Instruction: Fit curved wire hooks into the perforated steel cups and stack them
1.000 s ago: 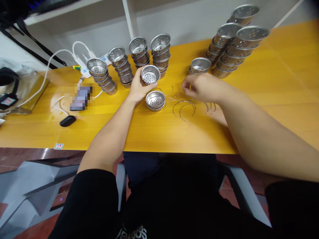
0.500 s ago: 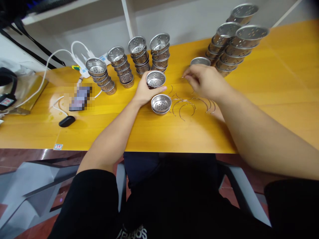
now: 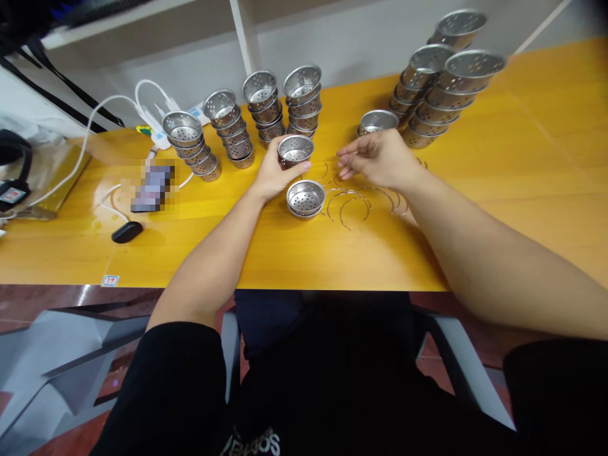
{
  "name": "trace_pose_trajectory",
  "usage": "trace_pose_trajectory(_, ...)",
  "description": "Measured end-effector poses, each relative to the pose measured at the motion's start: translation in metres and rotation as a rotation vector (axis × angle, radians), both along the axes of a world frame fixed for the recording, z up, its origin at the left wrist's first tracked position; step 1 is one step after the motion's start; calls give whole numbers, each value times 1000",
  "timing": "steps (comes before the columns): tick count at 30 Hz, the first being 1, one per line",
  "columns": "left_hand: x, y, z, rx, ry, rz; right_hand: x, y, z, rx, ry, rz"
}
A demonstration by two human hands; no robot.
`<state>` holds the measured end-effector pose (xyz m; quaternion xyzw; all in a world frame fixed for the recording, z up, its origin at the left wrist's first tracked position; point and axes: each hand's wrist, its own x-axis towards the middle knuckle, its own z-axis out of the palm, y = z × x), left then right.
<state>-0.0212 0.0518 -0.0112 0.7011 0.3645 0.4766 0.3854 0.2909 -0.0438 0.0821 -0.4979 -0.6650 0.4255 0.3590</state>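
Observation:
My left hand (image 3: 275,174) is wrapped round a perforated metal cup (image 3: 295,154), thumb along its near side. Just in front of that cup, a low perforated metal cup (image 3: 306,199) stands on the table, apparently nested in another. My right hand (image 3: 380,159) hovers over several thin curved wires (image 3: 349,201) lying loose on the wood. Its fingers point left and are a little apart, and I see nothing between them. Behind this hand stands another perforated cup (image 3: 377,120), partly covered by it.
Several stacks of perforated cups (image 3: 304,95) line the back of the yellow table (image 3: 190,253). Taller stacks (image 3: 439,95) stand at the back right. To the left lie a phone (image 3: 152,189), a black oval object (image 3: 127,232) and white cables (image 3: 85,139).
My right hand has moved slightly left and down, and its fingers have gone from a pinch to spread. My left hand and its cup have hardly moved.

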Motion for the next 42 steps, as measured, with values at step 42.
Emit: trace_pose_trajectory(42,37,-23,10,188,351,-185,-34,30,-36,401,-69,-191)
